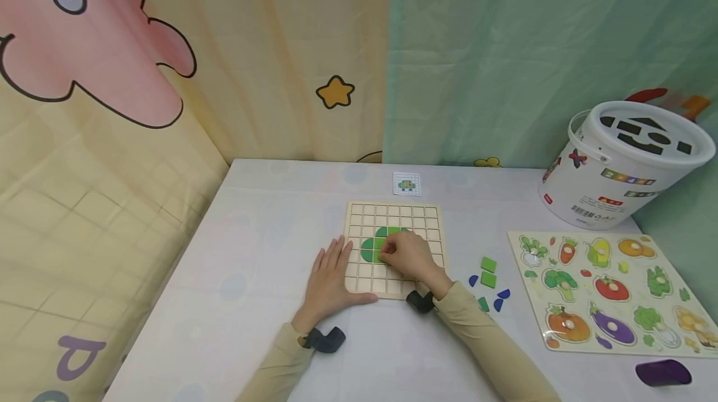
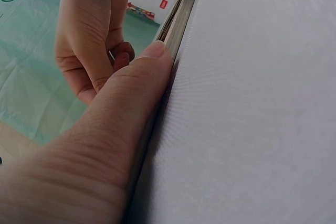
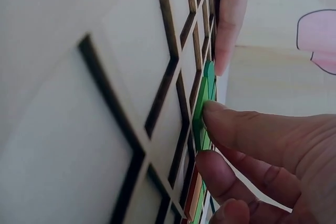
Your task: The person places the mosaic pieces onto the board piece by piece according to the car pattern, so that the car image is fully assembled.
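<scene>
A wooden grid board (image 1: 359,287) lies on the table, holding green half-round and square pieces near its middle. My right hand (image 1: 411,254) reaches over it with bent fingers. In the right wrist view its thumb and forefinger pinch a green square tile (image 3: 200,111) at the board's surface, and a reddish piece (image 3: 193,195) shows below the fingertips. My left hand (image 1: 331,277) lies spread at the board's left front corner, fingers along the left side. The left wrist view shows its thumb (image 2: 149,59) against the board's edge. The right hand hides part of the pieces.
A small pattern card (image 1: 406,184) lies behind the board. To its right are loose green squares (image 1: 488,272), blue pieces (image 1: 503,294) and a vegetable puzzle board (image 1: 538,302). A white lidded bucket (image 1: 606,184) stands at the back right. A purple object (image 1: 664,373) lies front right.
</scene>
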Demonstrator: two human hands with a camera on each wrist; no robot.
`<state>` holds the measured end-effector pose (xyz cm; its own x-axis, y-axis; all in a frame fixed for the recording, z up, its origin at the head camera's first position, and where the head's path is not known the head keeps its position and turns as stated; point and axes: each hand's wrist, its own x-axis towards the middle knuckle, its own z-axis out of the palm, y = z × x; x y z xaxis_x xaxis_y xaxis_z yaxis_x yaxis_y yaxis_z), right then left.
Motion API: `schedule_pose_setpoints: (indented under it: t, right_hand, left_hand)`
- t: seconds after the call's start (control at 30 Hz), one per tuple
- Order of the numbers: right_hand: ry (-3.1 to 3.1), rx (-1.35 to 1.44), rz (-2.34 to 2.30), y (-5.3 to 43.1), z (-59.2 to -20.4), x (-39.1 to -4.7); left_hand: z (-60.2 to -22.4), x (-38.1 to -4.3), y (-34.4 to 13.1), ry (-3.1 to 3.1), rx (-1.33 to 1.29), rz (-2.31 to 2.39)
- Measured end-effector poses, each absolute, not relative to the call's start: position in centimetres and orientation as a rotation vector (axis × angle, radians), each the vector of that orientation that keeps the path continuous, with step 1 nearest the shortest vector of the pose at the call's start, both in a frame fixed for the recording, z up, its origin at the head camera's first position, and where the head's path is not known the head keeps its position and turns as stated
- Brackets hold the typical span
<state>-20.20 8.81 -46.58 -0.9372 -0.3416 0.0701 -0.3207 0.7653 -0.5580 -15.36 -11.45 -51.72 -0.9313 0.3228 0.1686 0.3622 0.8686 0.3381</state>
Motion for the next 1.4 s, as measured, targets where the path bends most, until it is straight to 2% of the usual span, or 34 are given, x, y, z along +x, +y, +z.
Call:
schedule_pose_setpoints:
  t: [0.33,0.97,1.4]
  right_hand:
    - [2.87,-0.561,-0.957,11.3,-46.0,-19.5]
    - [2.892,-0.247,-0.913,25.6,-44.1,-17.8]
    - [2.862,-0.167,-0.84,28.3,-45.1,-16.9]
  left_hand:
    - [-51.9,-15.3,-11.4,-2.925,-0.54,-0.578]
    - [-51.8,-15.4,-11.4,-2.945,-0.522,-0.598]
    - [-52.0,-15.5,-11.4,-2.948,-0.528,-0.592]
